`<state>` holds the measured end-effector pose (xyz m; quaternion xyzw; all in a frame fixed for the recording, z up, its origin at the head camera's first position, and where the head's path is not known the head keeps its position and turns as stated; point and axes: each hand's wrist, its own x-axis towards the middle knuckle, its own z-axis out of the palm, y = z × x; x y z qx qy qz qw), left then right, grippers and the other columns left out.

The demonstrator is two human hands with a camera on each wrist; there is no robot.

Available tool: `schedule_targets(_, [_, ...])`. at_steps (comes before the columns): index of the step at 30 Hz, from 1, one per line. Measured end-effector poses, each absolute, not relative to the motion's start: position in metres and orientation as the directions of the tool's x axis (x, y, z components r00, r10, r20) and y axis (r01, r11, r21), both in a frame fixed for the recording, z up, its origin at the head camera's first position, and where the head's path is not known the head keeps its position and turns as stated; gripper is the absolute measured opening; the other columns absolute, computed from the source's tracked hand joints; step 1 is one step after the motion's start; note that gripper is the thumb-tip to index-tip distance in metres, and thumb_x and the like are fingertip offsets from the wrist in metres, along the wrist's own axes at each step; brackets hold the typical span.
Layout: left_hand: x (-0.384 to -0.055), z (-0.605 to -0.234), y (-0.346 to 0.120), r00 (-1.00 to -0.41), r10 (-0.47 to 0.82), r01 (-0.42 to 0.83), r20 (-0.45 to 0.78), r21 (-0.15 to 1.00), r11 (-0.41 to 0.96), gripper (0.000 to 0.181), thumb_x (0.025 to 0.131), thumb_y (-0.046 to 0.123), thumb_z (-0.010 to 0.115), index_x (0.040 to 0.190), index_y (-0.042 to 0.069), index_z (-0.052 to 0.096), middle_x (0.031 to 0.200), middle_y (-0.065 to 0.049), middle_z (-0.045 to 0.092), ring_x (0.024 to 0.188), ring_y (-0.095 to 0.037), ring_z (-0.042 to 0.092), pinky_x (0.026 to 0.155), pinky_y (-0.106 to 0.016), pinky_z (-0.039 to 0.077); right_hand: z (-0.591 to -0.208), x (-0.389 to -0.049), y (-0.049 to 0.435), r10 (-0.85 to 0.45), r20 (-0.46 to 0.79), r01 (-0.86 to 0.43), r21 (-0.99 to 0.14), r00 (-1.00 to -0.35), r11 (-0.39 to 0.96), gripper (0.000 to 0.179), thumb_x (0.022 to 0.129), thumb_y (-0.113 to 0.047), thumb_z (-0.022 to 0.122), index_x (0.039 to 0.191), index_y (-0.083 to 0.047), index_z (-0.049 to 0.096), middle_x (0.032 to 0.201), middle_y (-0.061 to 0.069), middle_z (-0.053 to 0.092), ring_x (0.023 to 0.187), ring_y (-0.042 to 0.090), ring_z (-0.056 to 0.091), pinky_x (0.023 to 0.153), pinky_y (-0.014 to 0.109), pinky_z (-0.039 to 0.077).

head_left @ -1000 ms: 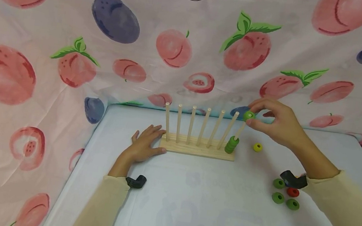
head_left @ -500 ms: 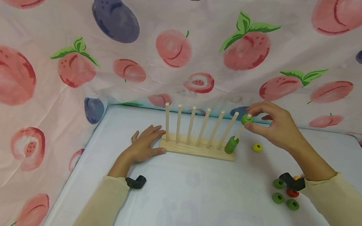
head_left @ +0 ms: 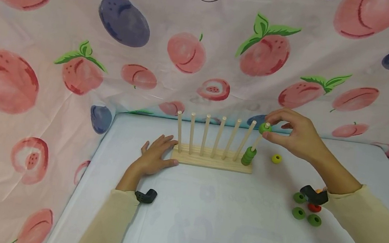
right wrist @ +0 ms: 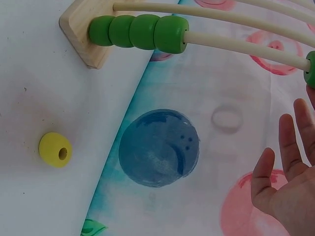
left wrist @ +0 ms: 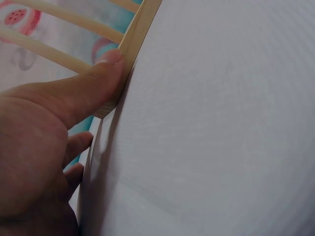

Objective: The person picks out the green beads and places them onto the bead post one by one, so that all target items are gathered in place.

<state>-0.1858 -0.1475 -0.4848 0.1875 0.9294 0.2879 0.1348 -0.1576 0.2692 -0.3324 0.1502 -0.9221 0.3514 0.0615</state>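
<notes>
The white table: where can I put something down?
The biggest bare patch on the white table lies in front of the pale wooden peg rack, between the beige left sleeve and loose round green beads. A smaller one lies right of the right hand. It's crowded around the round red bead.

1. Left arm (head_left: 109,220): the beige-sleeved forearm reaches forward toward the left end of the peg rack (head_left: 211,163).
2. Left wrist (head_left: 129,179): bare, on the near-left side of the rack.
3. Left hand (head_left: 153,157): low beside the rack's left end, back upward, fingers spread, thumb (left wrist: 98,86) touching the front corner.
4. Right arm (head_left: 370,230): also beige-sleeved, it slants in from the near right of the rack.
5. Right wrist (head_left: 343,182): bare, well apart from the rack's right end.
6. Right hand (head_left: 298,136): raised beside the rack's rightmost peg top, thumb and forefinger pinching there, other fingers (right wrist: 290,147) apart, holding nothing.
</notes>
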Motion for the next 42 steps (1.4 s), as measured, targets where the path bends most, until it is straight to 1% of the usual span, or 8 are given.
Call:
schedule_targets(7, [-0.185, -0.484, -0.148, -0.893, 0.426, 0.272, -0.142, 0.583, 0.765, 0.073, 0.092, 0.048, 0.072, 0.155, 0.023, 0.043, 0.171, -0.003, 0.024, 0.161, -0.031, 0.008, 0.120, -0.070, -0.004, -0.332, -0.159, 0.269, -0.236, 0.209, -0.315, -0.634, -0.949, 0.706, 0.023, 0.087, -0.022, 0.082, 0.107, -0.016, 0.072, 0.122, -0.004, 0.065, 0.106, 0.002, 0.053, 0.093, 0.045, 0.046])
schedule_targets(16, [-0.185, -0.484, -0.147, -0.893, 0.424, 0.264, -0.152, 0.586, 0.766, 0.073, 0.093, 0.048, 0.072, 0.155, 0.024, 0.043, 0.171, -0.002, 0.023, 0.161, -0.030, 0.007, 0.120, -0.069, -0.005, -0.332, -0.160, 0.269, -0.233, 0.215, -0.317, -0.634, -0.948, 0.705, 0.023, 0.087, -0.021, 0.082, 0.106, -0.015, 0.072, 0.121, -0.003, 0.065, 0.105, 0.003, 0.053, 0.092, 0.045, 0.045])
schedule_targets(25, [-0.184, -0.484, -0.148, -0.891, 0.429, 0.268, -0.149, 0.590, 0.762, 0.074, 0.093, 0.048, 0.072, 0.156, 0.023, 0.042, 0.171, -0.003, 0.023, 0.161, -0.030, 0.008, 0.120, -0.068, -0.005, -0.332, -0.159, 0.269, -0.230, 0.219, -0.317, -0.636, -0.948, 0.704, 0.021, 0.087, -0.021, 0.081, 0.106, -0.016, 0.072, 0.122, -0.005, 0.065, 0.106, 0.003, 0.054, 0.090, 0.032, 0.044])
schedule_targets(29, [-0.184, -0.484, -0.148, -0.890, 0.430, 0.270, -0.151, 0.587, 0.764, 0.074, 0.093, 0.048, 0.072, 0.156, 0.023, 0.042, 0.171, -0.004, 0.023, 0.160, -0.031, 0.008, 0.120, -0.069, -0.005, -0.331, -0.159, 0.271, -0.235, 0.224, -0.324, -0.622, -0.946, 0.713, 0.020, 0.088, -0.023, 0.081, 0.105, -0.018, 0.072, 0.121, -0.006, 0.065, 0.105, 0.002, 0.054, 0.089, 0.030, 0.043])
schedule_targets(34, [-0.185, -0.484, -0.148, -0.889, 0.433, 0.274, -0.146, 0.588, 0.761, 0.074, 0.093, 0.048, 0.071, 0.156, 0.022, 0.042, 0.171, -0.004, 0.023, 0.160, -0.031, 0.008, 0.120, -0.069, -0.005, -0.331, -0.158, 0.278, -0.240, 0.213, -0.321, -0.600, -0.947, 0.733, 0.023, 0.087, -0.024, 0.082, 0.108, -0.019, 0.072, 0.120, -0.006, 0.065, 0.105, 0.003, 0.053, 0.089, 0.032, 0.045])
schedule_targets(38, [-0.186, -0.484, -0.149, -0.890, 0.434, 0.277, -0.140, 0.589, 0.759, 0.074, 0.093, 0.049, 0.071, 0.156, 0.023, 0.042, 0.171, -0.004, 0.023, 0.160, -0.031, 0.008, 0.120, -0.069, -0.005, -0.332, -0.153, 0.289, -0.234, 0.165, -0.286, -0.602, -0.958, 0.745, 0.024, 0.090, -0.026, 0.079, 0.112, -0.021, 0.072, 0.120, -0.005, 0.065, 0.106, 0.001, 0.052, 0.091, 0.036, 0.046])
schedule_targets(39, [-0.186, -0.484, -0.149, -0.890, 0.434, 0.277, -0.140, 0.590, 0.758, 0.074, 0.093, 0.049, 0.071, 0.156, 0.023, 0.042, 0.171, -0.004, 0.023, 0.160, -0.031, 0.008, 0.120, -0.069, -0.005, -0.333, -0.151, 0.293, -0.235, 0.156, -0.281, -0.601, -0.960, 0.748, 0.023, 0.090, -0.026, 0.078, 0.112, -0.022, 0.072, 0.121, -0.005, 0.065, 0.107, 0.001, 0.052, 0.092, 0.035, 0.046])
schedule_targets(42, [-0.186, -0.485, -0.149, -0.889, 0.435, 0.276, -0.142, 0.593, 0.757, 0.074, 0.093, 0.049, 0.071, 0.156, 0.023, 0.042, 0.171, -0.003, 0.023, 0.160, -0.031, 0.008, 0.120, -0.068, -0.006, -0.335, -0.145, 0.306, -0.234, 0.148, -0.276, -0.580, -0.961, 0.767, 0.020, 0.093, -0.027, 0.076, 0.113, -0.024, 0.072, 0.120, -0.007, 0.065, 0.107, -0.003, 0.052, 0.092, 0.023, 0.044])
